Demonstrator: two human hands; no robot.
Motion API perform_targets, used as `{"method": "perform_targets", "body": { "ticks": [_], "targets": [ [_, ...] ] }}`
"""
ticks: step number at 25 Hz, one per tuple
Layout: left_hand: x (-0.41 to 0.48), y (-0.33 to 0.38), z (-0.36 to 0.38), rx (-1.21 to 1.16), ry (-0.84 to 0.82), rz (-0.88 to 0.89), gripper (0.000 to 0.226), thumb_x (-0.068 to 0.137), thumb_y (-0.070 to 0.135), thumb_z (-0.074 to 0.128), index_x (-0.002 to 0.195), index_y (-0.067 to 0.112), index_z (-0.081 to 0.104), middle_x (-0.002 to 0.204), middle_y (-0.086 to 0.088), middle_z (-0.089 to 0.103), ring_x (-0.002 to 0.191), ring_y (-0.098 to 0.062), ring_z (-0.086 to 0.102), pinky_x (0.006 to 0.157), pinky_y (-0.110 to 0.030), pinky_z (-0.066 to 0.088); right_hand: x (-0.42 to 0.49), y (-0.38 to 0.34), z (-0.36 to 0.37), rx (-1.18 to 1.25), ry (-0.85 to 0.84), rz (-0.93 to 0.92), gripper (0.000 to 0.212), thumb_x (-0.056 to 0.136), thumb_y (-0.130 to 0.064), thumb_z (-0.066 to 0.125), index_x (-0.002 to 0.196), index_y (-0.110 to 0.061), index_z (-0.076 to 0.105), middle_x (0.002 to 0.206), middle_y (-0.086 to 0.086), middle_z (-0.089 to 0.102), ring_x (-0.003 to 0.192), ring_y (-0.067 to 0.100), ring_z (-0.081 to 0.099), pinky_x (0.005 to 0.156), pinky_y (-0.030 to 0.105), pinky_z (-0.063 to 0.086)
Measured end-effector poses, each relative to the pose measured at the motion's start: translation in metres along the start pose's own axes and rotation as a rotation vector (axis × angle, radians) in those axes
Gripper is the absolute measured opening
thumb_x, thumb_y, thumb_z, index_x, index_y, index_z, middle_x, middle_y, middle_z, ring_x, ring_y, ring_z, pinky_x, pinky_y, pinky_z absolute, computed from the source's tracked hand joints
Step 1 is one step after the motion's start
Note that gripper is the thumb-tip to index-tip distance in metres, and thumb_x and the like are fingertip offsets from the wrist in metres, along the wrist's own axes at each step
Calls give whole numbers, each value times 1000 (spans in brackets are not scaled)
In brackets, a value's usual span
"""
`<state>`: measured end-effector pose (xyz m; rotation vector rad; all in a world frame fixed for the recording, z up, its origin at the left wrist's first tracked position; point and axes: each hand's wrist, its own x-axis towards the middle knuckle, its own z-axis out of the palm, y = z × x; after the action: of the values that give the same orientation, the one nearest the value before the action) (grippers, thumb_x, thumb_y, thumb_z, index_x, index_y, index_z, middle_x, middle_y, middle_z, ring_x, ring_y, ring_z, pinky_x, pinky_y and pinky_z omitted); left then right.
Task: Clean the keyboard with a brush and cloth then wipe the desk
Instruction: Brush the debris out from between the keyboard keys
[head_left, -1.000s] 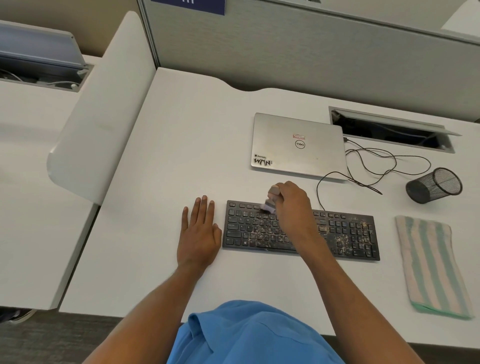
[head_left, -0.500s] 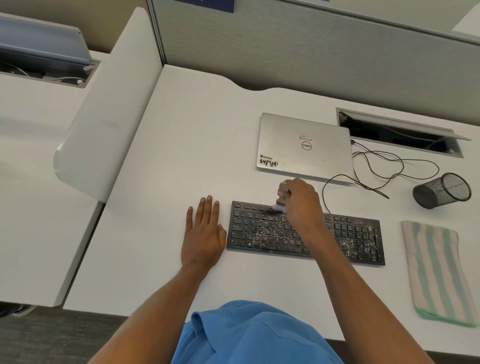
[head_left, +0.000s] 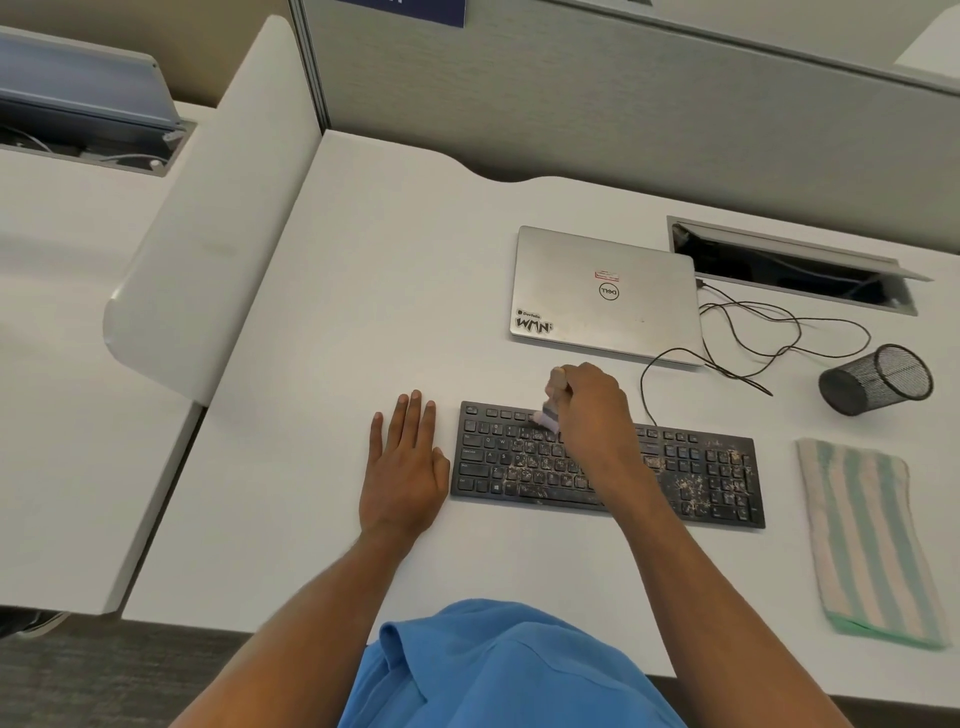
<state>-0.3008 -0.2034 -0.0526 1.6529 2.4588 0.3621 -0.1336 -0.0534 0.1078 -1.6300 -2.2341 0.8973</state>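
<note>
I judge brushing barely begun: my right hand (head_left: 589, 410) pinches the brush (head_left: 550, 410) on the crumb-strewn keyboard (head_left: 717, 480); my left hand (head_left: 405, 467) lies spread flat; the cloth (head_left: 867, 540) at 3 o'clock sits untouched.

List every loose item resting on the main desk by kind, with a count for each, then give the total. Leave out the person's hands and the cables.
Keyboard: 1
Laptop: 1
Brush: 1, held in the right hand against the keyboard
Striped cloth: 1
Mesh pen cup: 1, lying on its side
Total: 5
</note>
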Motion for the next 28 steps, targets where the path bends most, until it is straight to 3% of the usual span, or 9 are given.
{"method": "perform_targets", "body": {
  "ticks": [2,8,11,15,20,24,28],
  "targets": [
    [0,1,0,-4,6,4,66,103,32,29,167,11,27,176,-9,17,164,-24,10,133,-52,8,2,3,3,-57,72,-30,25,101,-16,48,76,-15,48,81,6,54,63,10,50,61,29,54],
    [0,1,0,5,4,6,67,103,33,27,167,12,25,176,-9,16,164,-24,9,133,-51,7,-7,-14,14,95,141,-34,33,100,-11,50,68,-3,52,67,7,57,58,-5,57,49,20,43],
    [0,0,0,5,6,6,66,103,32,27,166,12,27,176,-9,17,164,-25,11,133,-52,8,-8,-9,16,33,99,-16,35,100,-10,50,66,-6,50,60,4,56,52,4,51,49,27,38],
    [0,1,1,3,9,4,66,103,32,28,166,11,28,175,-10,19,164,-25,11,133,-52,8,0,-4,9,-11,115,50,28,100,-18,54,74,-8,56,70,5,61,59,15,51,53,29,38],
    [0,0,1,2,5,4,66,104,33,27,167,12,25,176,-9,16,164,-24,10,133,-51,8,-6,-7,16,65,141,12,33,102,-16,52,69,-8,52,64,1,54,53,5,46,51,21,34],
    [0,0,1,-3,9,6,66,104,33,27,166,12,26,176,-9,18,164,-24,11,133,-52,8,-8,-1,14,-18,93,15,34,100,-13,53,66,-11,50,61,-1,52,53,7,41,51,26,31],
    [0,0,2,-11,19,8,66,104,32,28,166,11,28,175,-10,19,164,-25,12,132,-53,10,-14,2,10,-25,98,36,30,100,-15,53,71,-10,53,66,2,55,55,10,43,48,19,29]
  ]
}}
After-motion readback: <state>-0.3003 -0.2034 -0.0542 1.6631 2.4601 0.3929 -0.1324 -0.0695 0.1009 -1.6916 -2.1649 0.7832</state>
